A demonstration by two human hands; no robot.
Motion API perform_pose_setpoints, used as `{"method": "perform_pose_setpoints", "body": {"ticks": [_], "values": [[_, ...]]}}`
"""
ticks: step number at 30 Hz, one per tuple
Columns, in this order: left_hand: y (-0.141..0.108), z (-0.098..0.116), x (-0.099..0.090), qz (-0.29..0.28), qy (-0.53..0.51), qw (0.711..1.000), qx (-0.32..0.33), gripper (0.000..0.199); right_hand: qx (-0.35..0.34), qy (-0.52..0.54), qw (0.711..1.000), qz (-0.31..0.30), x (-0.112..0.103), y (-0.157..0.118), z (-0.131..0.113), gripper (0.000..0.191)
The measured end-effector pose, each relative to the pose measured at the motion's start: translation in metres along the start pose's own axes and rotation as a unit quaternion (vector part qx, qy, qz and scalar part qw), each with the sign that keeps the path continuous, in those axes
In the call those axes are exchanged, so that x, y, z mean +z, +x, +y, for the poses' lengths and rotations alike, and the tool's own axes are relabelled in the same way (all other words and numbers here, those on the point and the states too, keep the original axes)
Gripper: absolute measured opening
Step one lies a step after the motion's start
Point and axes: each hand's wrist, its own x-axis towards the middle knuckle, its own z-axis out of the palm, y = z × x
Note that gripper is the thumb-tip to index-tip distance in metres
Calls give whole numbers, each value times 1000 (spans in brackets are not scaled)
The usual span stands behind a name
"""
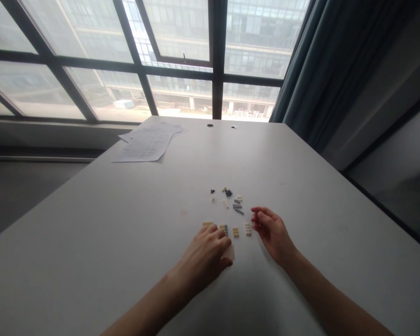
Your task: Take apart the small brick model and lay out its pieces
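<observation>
My left hand (210, 249) is low over the table with its fingers bent down. Between its fingers and thumb shows a pale flat piece (229, 252), too indistinct to name. Just past the fingertips are a yellow-and-blue-grey building brick (226, 229) and a long cream brick (207, 223), both partly covered by the hand. A yellow brick (235, 232) and a white studded brick (248, 229) lie to the right. My right hand (272, 231) hovers beside the white brick, fingers loosely curved and apart, with nothing visible in them.
Farther in, loose small pieces lie scattered: grey bricks (237, 206), a black cluster (228, 192), a tiny black piece (212, 191) and white ones (225, 204). Printed sheets (145, 144) rest at the white table's (301, 186) far left. Windows and a dark curtain (315, 70) stand beyond.
</observation>
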Motion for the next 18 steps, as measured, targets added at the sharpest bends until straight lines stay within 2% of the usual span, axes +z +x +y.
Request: {"method": "perform_pose_setpoints", "body": {"ticks": [4,8,15,18], "values": [[0,1,12,-34,9,999,-30,12,-15,-59,998,-1,1,-2,4,28],[-1,-2,13,-52,-2,998,-46,12,-46,-145,988,-23,-1,-2,9,24],[-2,-3,13,-56,-3,998,-41,13,-72,-242,965,-77,-3,-4,10,21],[-6,-5,15,-47,-2,998,-38,20,-88,-305,943,-99,0,-7,7,21]]}}
